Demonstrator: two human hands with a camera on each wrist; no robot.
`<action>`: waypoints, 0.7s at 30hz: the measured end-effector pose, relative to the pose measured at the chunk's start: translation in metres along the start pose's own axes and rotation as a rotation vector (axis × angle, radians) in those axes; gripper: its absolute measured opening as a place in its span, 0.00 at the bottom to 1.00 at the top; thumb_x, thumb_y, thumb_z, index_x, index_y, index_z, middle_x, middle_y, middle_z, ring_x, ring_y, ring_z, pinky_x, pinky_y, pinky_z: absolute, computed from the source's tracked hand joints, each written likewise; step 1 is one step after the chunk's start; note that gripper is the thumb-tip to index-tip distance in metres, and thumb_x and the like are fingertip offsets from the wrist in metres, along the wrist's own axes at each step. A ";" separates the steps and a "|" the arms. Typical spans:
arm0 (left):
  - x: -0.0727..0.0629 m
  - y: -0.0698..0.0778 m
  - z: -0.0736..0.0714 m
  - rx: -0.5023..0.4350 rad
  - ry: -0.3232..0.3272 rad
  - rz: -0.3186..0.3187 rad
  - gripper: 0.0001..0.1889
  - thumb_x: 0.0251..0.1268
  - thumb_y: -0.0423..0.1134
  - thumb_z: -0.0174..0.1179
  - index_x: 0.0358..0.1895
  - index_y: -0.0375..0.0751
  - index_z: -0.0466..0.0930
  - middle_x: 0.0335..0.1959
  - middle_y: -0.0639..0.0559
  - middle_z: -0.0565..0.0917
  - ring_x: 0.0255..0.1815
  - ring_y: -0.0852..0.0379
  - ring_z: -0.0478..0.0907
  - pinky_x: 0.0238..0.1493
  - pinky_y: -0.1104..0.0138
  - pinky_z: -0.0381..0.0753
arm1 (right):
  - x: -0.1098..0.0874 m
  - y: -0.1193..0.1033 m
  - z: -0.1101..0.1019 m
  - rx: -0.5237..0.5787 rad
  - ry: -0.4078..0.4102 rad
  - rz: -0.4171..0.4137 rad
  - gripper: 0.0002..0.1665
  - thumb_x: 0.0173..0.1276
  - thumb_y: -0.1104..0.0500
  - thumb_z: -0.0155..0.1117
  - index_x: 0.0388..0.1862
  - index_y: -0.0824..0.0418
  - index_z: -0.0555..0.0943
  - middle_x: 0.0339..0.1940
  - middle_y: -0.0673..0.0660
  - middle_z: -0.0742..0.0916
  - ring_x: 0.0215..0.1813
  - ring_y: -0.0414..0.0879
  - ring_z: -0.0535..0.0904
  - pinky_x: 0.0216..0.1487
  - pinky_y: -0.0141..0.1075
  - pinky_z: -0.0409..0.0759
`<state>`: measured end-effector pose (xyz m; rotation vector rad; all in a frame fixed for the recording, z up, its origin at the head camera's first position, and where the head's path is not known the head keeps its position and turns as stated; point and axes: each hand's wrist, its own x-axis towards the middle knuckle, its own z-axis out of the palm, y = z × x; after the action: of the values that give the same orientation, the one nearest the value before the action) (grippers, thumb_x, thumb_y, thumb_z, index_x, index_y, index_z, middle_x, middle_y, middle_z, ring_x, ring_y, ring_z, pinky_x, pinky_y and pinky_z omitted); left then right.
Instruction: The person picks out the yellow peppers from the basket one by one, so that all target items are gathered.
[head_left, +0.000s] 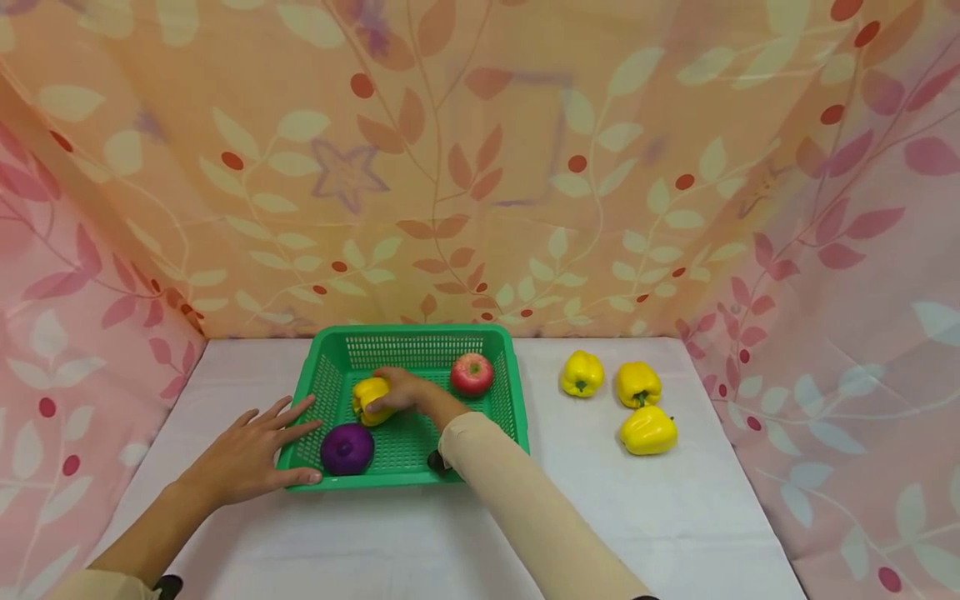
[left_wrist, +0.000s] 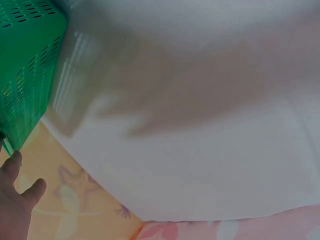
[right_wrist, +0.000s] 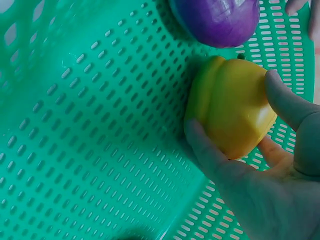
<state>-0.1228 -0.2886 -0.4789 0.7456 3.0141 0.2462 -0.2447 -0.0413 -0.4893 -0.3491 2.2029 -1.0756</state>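
Observation:
A yellow bell pepper (head_left: 372, 401) is inside the green plastic basket (head_left: 408, 479), toward its left side. My right hand (head_left: 405, 390) grips that pepper, thumb on one side and fingers on the other; the right wrist view shows the pepper (right_wrist: 232, 107) between them. At the basket's left rim, my left hand (head_left: 258, 454) lies with its fingers spread and straight, touching the edge. A shiny round purple vegetable (head_left: 347, 450) rests in the basket's near left corner, close to the left hand. Toward the far right of the basket sits a red apple (head_left: 472, 375).
To the right of the basket, three more yellow bell peppers (head_left: 582, 373) lie on the white-covered table (head_left: 592, 517); two of them are close together. A floral cloth (head_left: 480, 167) hangs behind the table and along both sides.

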 end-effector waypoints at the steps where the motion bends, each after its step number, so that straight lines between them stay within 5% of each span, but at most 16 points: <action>1: 0.000 0.000 0.000 -0.001 0.001 -0.001 0.42 0.54 0.76 0.58 0.64 0.49 0.80 0.74 0.42 0.67 0.71 0.30 0.63 0.61 0.30 0.64 | -0.001 0.000 -0.001 0.000 -0.002 -0.002 0.39 0.66 0.59 0.71 0.73 0.59 0.67 0.59 0.58 0.76 0.48 0.46 0.73 0.50 0.40 0.80; 6: 0.000 -0.001 0.001 0.001 0.002 -0.003 0.42 0.54 0.76 0.58 0.64 0.49 0.80 0.74 0.42 0.67 0.72 0.30 0.62 0.61 0.30 0.64 | -0.006 -0.002 -0.009 -0.020 -0.012 -0.010 0.39 0.66 0.61 0.70 0.73 0.60 0.65 0.58 0.60 0.76 0.46 0.47 0.74 0.50 0.46 0.84; 14: 0.000 0.001 -0.001 0.004 0.017 0.011 0.42 0.53 0.75 0.59 0.64 0.48 0.80 0.74 0.41 0.68 0.71 0.30 0.63 0.60 0.30 0.65 | -0.021 0.000 -0.035 -0.126 -0.055 -0.115 0.41 0.67 0.61 0.70 0.75 0.63 0.63 0.60 0.63 0.75 0.45 0.46 0.74 0.37 0.36 0.84; 21: 0.001 0.002 -0.003 0.010 0.020 0.019 0.42 0.52 0.74 0.62 0.63 0.49 0.80 0.74 0.42 0.68 0.70 0.30 0.64 0.60 0.30 0.65 | -0.049 -0.008 -0.066 -0.201 -0.076 -0.218 0.39 0.66 0.60 0.70 0.73 0.62 0.65 0.59 0.58 0.77 0.50 0.47 0.73 0.47 0.35 0.80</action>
<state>-0.1224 -0.2865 -0.4760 0.7773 3.0307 0.2416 -0.2515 0.0174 -0.4319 -0.7207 2.2475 -0.9360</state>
